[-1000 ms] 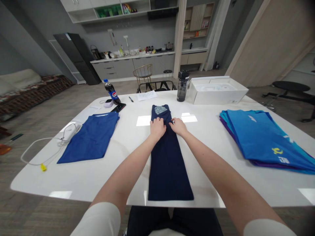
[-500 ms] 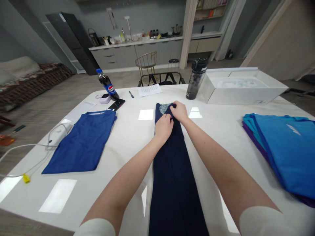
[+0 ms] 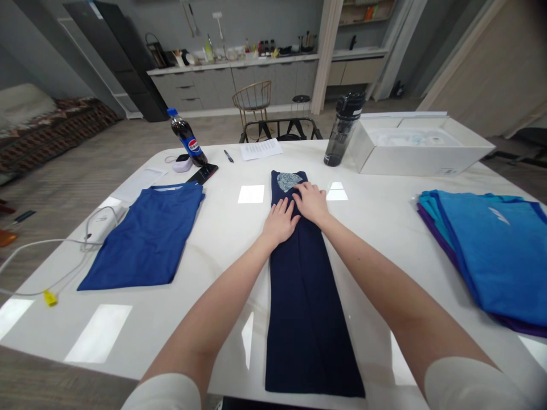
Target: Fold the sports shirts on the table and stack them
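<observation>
A pair of dark navy trousers [image 3: 307, 319], folded lengthwise into a long strip, lies flat on the white table in front of me. At their far end shows a pale patterned patch [image 3: 289, 181]. My left hand [image 3: 280, 221] rests flat on the cloth just below the patch, fingers spread. Beside it, my right hand [image 3: 311, 202] lies on the right edge, fingers apart and touching the cloth near the patch. Neither hand grips anything.
A folded blue shirt [image 3: 149, 239] lies to the left, near a power strip [image 3: 102, 225] with cables. At right sits a stack of blue garments [image 3: 496, 250]. A cola bottle [image 3: 188, 139], phone [image 3: 204, 173], water bottle [image 3: 342, 134] and white box [image 3: 419, 159] stand or lie farther back.
Both hands have let go of the pinched cloth and flattened out on it. The patterned patch shows more fully. The view has shifted so the trousers' near end is visible.
</observation>
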`<state>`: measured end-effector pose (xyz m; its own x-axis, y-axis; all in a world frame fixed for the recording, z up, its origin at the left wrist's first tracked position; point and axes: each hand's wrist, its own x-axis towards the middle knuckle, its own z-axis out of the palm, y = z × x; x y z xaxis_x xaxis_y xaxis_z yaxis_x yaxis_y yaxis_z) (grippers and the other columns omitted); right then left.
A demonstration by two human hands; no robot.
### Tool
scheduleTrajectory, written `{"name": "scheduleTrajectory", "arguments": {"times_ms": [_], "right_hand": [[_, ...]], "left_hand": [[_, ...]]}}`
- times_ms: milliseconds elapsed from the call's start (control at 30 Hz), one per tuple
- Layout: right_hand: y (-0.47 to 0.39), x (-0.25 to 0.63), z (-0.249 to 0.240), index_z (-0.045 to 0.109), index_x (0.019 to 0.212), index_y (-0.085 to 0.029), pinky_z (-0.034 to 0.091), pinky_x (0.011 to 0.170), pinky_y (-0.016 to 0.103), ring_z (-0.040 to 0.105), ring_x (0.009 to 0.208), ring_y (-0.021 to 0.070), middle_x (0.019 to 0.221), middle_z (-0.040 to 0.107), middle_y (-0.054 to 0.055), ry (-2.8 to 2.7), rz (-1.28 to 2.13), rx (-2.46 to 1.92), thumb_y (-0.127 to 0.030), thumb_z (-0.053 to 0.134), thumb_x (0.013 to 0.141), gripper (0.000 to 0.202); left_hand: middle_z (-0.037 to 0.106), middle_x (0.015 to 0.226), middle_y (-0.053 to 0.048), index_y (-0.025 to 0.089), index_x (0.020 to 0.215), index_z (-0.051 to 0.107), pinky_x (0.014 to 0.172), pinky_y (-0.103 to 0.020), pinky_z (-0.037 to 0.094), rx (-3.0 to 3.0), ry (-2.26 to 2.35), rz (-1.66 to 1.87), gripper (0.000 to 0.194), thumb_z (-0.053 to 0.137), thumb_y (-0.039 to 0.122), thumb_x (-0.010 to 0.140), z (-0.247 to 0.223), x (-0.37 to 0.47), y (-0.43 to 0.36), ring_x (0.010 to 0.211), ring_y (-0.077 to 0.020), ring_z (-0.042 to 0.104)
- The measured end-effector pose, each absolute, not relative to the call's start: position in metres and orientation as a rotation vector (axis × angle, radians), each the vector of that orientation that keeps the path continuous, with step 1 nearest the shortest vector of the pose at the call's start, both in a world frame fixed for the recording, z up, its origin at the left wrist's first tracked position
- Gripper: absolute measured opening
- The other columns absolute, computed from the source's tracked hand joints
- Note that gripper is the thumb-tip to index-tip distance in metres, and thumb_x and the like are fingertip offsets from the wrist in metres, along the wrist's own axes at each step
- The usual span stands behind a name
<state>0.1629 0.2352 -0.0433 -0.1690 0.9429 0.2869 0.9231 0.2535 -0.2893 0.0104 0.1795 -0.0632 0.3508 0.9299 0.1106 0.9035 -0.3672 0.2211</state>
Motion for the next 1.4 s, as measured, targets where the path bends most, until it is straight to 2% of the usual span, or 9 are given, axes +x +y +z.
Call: {"name": "scheduleTrajectory", "arguments": {"times_ms": [100,200,400,567,667,800,1000,1133,1400], "right_hand": [[0.209,0.166,-0.047,0.051,0.149,-0.028,0.034,0.110,0.062,0.045,0.137,0.0329,0.155,0.049,0.012,-2.312,0.131,-1.673,-0.040,0.028,0.108,0.048],[0.192,0.178,-0.053,0.041,0.156,-0.030,0.024,0.115,0.070,0.036,0.147,0.0342,0.164,0.038,0.010,-2.296,0.148,-1.757,-0.043,0.029,0.107,0.052],[0.131,0.201,-0.054,0.050,0.150,-0.031,0.025,0.117,0.069,0.034,0.149,0.0343,0.163,0.039,0.008,-2.309,0.172,-1.649,-0.046,0.042,0.104,0.049],[0.048,0.211,-0.048,0.056,0.145,-0.031,0.025,0.118,0.067,0.034,0.149,0.0331,0.161,0.042,0.009,-2.401,0.222,-1.515,-0.047,0.047,0.103,0.046],[0.008,0.214,-0.043,0.056,0.145,-0.030,0.023,0.119,0.068,0.035,0.149,0.0328,0.161,0.043,0.009,-2.434,0.238,-1.486,-0.046,0.047,0.103,0.045],[-0.025,0.216,-0.041,0.051,0.150,-0.029,0.022,0.120,0.067,0.033,0.151,0.0315,0.163,0.040,0.010,-2.457,0.259,-1.469,-0.046,0.043,0.105,0.049],[-0.047,0.211,-0.050,0.034,0.161,-0.022,0.013,0.124,0.064,0.026,0.155,0.0276,0.165,0.034,0.010,-2.524,0.277,-1.431,-0.051,0.033,0.107,0.061],[-0.047,0.210,-0.056,0.032,0.162,-0.026,0.012,0.124,0.064,0.025,0.155,0.0284,0.166,0.032,0.009,-2.542,0.243,-1.449,-0.053,0.031,0.106,0.062],[-0.062,0.212,-0.058,0.028,0.163,-0.033,0.013,0.119,0.073,0.020,0.156,0.0334,0.168,0.024,0.007,-2.625,0.227,-1.454,-0.059,0.030,0.105,0.064]], "left_hand": [[0.027,0.169,-0.011,0.013,0.160,0.033,0.129,-0.044,0.017,2.474,1.730,0.290,0.064,0.027,0.046,0.106,-0.061,0.012,0.176,0.157,-0.0266,0.022],[0.027,0.169,-0.010,0.016,0.161,0.032,0.129,-0.044,0.017,2.464,1.749,0.308,0.064,0.027,0.047,0.106,-0.060,0.013,0.175,0.157,-0.0260,0.022],[0.033,0.166,-0.012,0.014,0.158,0.038,0.128,-0.046,0.021,2.466,1.751,0.388,0.062,0.034,0.044,0.105,-0.062,0.014,0.175,0.155,-0.0278,0.028],[0.049,0.155,-0.018,0.010,0.147,0.053,0.125,-0.049,0.026,2.561,1.721,0.533,0.052,0.038,0.035,0.104,-0.058,0.018,0.171,0.146,-0.0299,0.042],[0.056,0.149,-0.018,0.009,0.140,0.059,0.124,-0.046,0.029,2.619,1.548,0.594,0.047,0.035,0.025,0.104,-0.053,0.022,0.156,0.141,-0.0271,0.049],[0.048,0.156,-0.017,0.009,0.147,0.052,0.123,-0.043,0.033,2.509,1.433,0.656,0.049,0.033,0.028,0.106,-0.052,0.022,0.107,0.147,-0.0254,0.042],[0.031,0.166,-0.019,0.009,0.158,0.035,0.125,-0.049,0.028,2.482,1.463,0.474,0.060,0.030,0.042,0.107,-0.063,0.006,0.012,0.156,-0.0302,0.024],[0.029,0.167,-0.017,0.012,0.160,0.034,0.127,-0.051,0.021,2.546,1.569,0.322,0.067,0.029,0.052,0.106,-0.063,-0.002,-0.016,0.156,-0.0328,0.022],[0.023,0.169,-0.015,0.020,0.162,0.030,0.125,-0.054,0.024,2.632,1.504,0.184,0.072,0.030,0.061,0.104,-0.056,-0.019,-0.050,0.157,-0.0348,0.016]]}}
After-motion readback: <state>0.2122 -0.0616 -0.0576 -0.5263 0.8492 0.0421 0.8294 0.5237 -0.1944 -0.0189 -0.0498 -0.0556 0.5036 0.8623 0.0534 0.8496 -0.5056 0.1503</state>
